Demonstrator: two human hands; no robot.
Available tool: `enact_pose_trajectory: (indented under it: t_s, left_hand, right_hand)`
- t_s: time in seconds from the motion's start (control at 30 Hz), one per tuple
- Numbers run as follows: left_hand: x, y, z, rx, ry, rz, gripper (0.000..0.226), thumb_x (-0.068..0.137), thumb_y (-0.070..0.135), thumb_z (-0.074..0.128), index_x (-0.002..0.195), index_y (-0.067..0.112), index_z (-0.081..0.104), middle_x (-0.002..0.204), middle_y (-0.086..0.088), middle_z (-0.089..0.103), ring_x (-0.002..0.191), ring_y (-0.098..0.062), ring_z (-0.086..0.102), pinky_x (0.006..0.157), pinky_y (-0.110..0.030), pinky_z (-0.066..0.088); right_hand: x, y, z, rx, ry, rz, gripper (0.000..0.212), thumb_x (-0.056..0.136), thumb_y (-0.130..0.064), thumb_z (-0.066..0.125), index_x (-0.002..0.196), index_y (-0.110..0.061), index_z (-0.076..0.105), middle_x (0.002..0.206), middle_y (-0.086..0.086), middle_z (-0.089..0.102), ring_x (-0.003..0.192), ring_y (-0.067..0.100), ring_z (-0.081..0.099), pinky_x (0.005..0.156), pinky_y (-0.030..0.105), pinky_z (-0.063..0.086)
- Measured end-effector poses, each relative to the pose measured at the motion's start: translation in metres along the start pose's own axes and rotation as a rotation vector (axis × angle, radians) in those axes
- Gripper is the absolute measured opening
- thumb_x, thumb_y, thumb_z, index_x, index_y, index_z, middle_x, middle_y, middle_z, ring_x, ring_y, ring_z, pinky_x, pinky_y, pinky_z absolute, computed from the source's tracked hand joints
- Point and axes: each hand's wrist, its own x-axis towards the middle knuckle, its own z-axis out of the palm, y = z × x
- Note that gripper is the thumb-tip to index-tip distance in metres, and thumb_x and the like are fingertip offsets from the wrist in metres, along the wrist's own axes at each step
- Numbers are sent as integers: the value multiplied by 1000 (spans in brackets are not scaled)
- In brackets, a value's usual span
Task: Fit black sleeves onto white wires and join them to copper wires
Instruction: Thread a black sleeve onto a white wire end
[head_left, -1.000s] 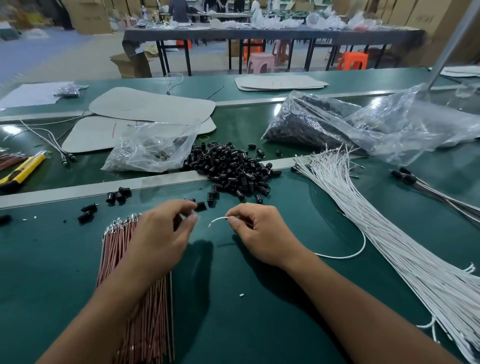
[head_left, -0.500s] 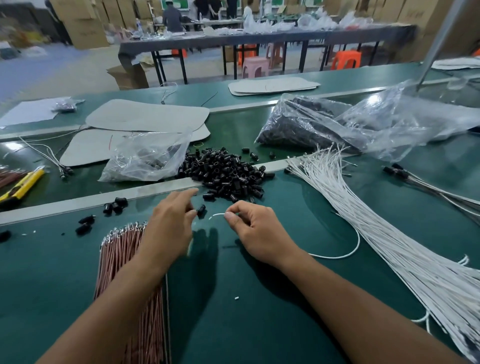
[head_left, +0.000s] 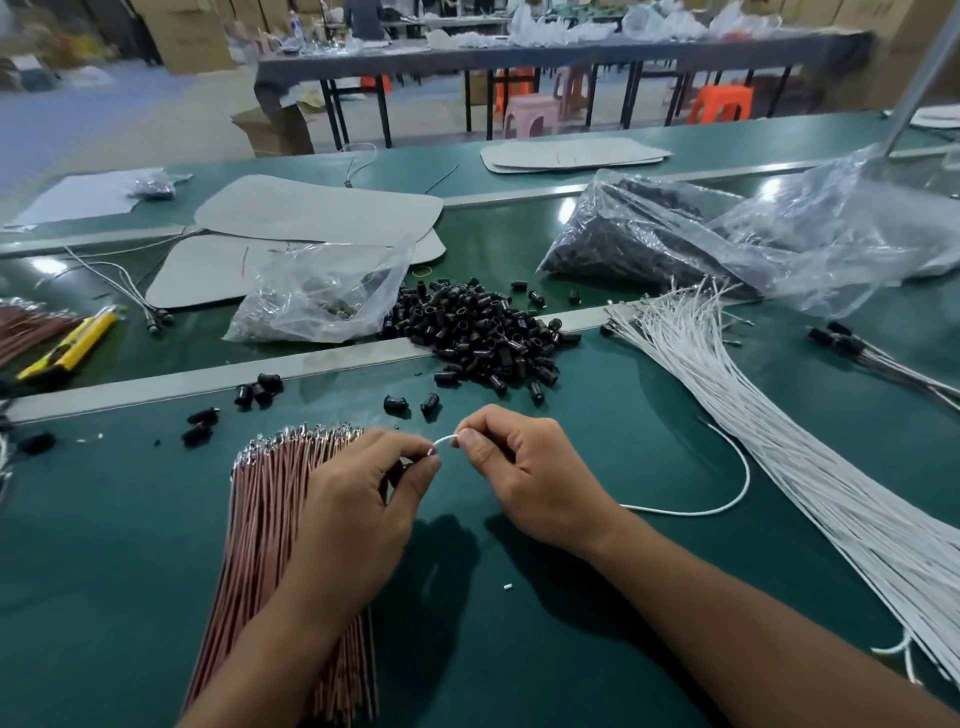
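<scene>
1. Far left: one yellow utility knife (head_left: 62, 348), flat on the green table (head_left: 104, 571), beside a small copper bundle (head_left: 28, 330).
2. Stray black sleeves (head_left: 258, 388): about eight short, glossy tubes scattered on the near side of the metal strip, two of them just ahead of the hands.
3. Main copper wires (head_left: 265, 519): one dense, straight bundle, reddish with silvery terminal tips fanned at the far end. Too many to count.
4. Left hand (head_left: 358, 499): over that bundle, forearm crossing it. Fingers are curled, thumb and forefinger pinched together at the wire's tip. Can't tell whether a sleeve sits between them.
5. Small clear bag (head_left: 322, 296): one, crinkled, nearly flat. Next to it is the black sleeve pile (head_left: 483, 332), one heap straddling the strip.
6. Right hand (head_left: 530, 473): knuckles up, thumb and forefinger pinching the white wire (head_left: 727, 493) just behind its tip. That one wire loops right over the table.
7. White wire bundle (head_left: 779, 415): one long, thin, matte sheaf, fanned at the far end.
8. Large clear bag (head_left: 649, 239): one, holding dark parts.
</scene>
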Motion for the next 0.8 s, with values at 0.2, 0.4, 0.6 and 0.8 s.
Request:
enact_pose_trajectory:
  t_s: [0.2, 0.4, 0.6, 0.8]
  left_hand:
    - [1, -13, -1, -206, 31, -106, 13, 86, 15, 70, 97, 15, 77, 88, 10, 71, 85, -12, 68, 76, -24, 55]
    - [1, -15, -1, -634, -7, -371, 33, 80, 2, 71, 106, 23, 74, 102, 4, 76, 99, -11, 71, 88, -19, 55]
    - [1, -12, 1, -750, 1, -416, 30, 78, 5, 69, 107, 13, 69, 98, -5, 76, 91, -19, 73, 78, -19, 57]
    - [-1, -10, 0, -670, -25, -347, 23, 78, 13, 70, 100, 13, 71, 90, -5, 76, 76, -16, 71, 68, -19, 56]
  right_hand:
    - [1, 3, -1, 23, -52, -35, 13, 100, -14, 59, 91, -12, 68, 60, -12, 48, 51, 3, 39, 51, 16, 34]
    - [2, 4, -2, 25, 70, -62, 15, 100, -16, 58, 89, -14, 68, 56, -15, 46, 49, 3, 37, 50, 15, 31]
    - [1, 3, -2, 50, 100, -70, 14, 100, -15, 59, 91, -9, 69, 55, -16, 46, 49, 4, 38, 49, 17, 32]
    - [-1, 3, 0, -55, 86, -152, 13, 98, -14, 61, 91, -8, 70, 59, -1, 55, 50, 7, 43, 50, 21, 36]
